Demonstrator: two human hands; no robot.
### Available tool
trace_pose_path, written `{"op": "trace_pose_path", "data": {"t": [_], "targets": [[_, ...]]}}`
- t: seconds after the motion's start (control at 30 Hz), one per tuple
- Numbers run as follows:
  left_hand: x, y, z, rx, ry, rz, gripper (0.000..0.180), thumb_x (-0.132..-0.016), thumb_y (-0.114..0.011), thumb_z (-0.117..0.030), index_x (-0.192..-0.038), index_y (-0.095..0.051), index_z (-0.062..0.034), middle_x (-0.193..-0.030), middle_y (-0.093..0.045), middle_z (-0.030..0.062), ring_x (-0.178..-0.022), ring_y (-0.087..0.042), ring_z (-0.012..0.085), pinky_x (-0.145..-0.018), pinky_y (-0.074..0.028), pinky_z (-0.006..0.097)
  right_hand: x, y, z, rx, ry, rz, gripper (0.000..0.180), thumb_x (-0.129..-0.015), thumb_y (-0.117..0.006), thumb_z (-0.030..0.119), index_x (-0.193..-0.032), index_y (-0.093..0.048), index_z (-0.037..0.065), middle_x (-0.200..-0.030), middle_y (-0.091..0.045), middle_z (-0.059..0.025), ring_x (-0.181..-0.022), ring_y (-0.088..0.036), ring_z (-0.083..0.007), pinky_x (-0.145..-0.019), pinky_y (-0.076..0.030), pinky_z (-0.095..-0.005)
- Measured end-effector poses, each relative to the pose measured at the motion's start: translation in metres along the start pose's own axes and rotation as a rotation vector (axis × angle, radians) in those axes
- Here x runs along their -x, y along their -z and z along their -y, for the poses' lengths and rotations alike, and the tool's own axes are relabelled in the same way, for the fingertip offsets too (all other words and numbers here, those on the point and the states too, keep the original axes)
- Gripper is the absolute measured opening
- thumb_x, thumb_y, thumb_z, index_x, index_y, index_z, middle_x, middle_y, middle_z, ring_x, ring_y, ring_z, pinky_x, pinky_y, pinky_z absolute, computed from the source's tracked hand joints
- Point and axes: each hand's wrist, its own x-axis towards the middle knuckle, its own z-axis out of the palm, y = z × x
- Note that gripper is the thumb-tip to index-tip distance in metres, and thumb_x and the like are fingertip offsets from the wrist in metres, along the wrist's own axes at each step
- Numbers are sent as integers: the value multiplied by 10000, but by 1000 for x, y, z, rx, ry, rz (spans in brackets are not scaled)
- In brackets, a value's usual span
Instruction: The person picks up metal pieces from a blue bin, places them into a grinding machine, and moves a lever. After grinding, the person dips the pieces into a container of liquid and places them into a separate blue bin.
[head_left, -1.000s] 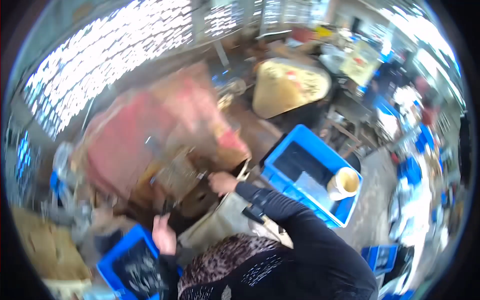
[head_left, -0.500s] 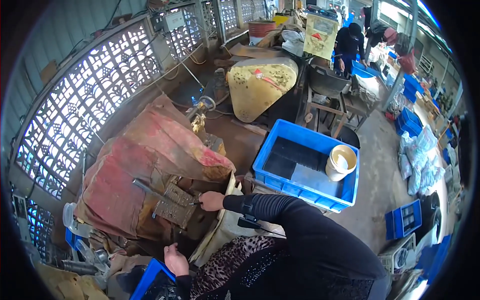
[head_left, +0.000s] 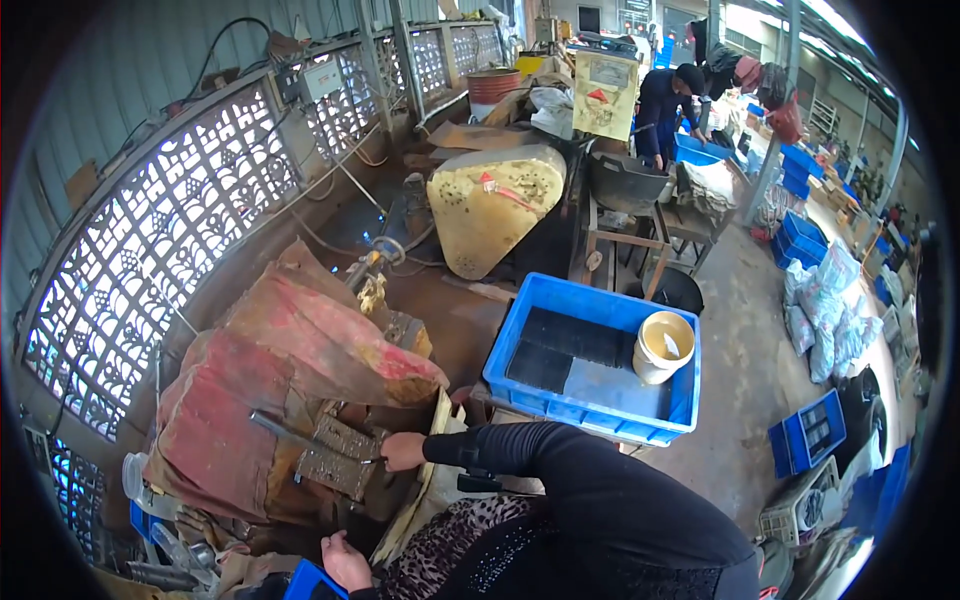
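Note:
My right hand (head_left: 404, 452) is closed at the right edge of a worn, speckled metal block (head_left: 340, 458). A thin dark piece pokes out of its fingers towards the block; its kind is too small to tell. A grey metal bar (head_left: 285, 428) slants over the block from the left. Low in the picture, my left hand (head_left: 345, 562) hangs with loosely bent fingers apart, and no object shows in it. It is nearest to the blue bin edge (head_left: 315, 582). A stained red cloth cover (head_left: 300, 340) drapes behind and left of the block.
A blue crate (head_left: 590, 405) with a cream bucket (head_left: 664, 347) inside stands right of the cloth. Beyond is a yellowish machine guard (head_left: 495, 205). A co-worker (head_left: 668, 110) bends over a blue bin at the back. Filled plastic bags (head_left: 828, 300) lie on the right.
The view has tilted, so the scene sits lower and further left. My right hand stays at the block's edge and my left hand stays low beside the blue bin. The co-worker has bent forward.

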Motion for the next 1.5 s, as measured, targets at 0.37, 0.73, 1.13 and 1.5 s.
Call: {"op": "trace_pose_path", "data": {"t": [0.37, 0.73, 1.13, 1.5], "targets": [[3, 9, -11, 54, -24, -7, 170, -763, -569, 54, -880, -664, -24, -793, -568, 195, -763, -580, 384, -685, -463, 451, 3, -1, 7, -17, 4, 7, 318, -821, -617, 307, -891, -701, 9, -892, -672, -215, -890, -648, -399, -784, -521, -491], [4, 8, -11, 37, 4, 19, 177, -739, -580, 55, -872, -663, -27, -803, -574, 191, -775, -586, 380, -696, -472, 445, 2, -4, 6, 37, 26, 1, 301, -829, -590, 274, -891, -696, -1, -878, -665, -217, -886, -648, -403, -773, -523, -496], [-2, 32, -37, -34, 17, 68, 168, -816, -586, -23, -940, -695, -53, -865, -637, 180, -802, -620, 376, -687, -496, 448, 7, 0, 11, 5, -3, 6, 272, -813, -580, 230, -862, -696, -12, -872, -668, -231, -870, -651, -411, -763, -526, -503], [-2, 34, -42, -37, 41, 66, 195, -817, -555, -69, -920, -713, -120, -872, -648, 169, -808, -619, 377, -696, -493, 464, 10, -3, 13, 3, 13, -28, 264, -807, -572, 218, -862, -701, -5, -865, -672, -228, -861, -654, -414, -756, -533, -502]]}}
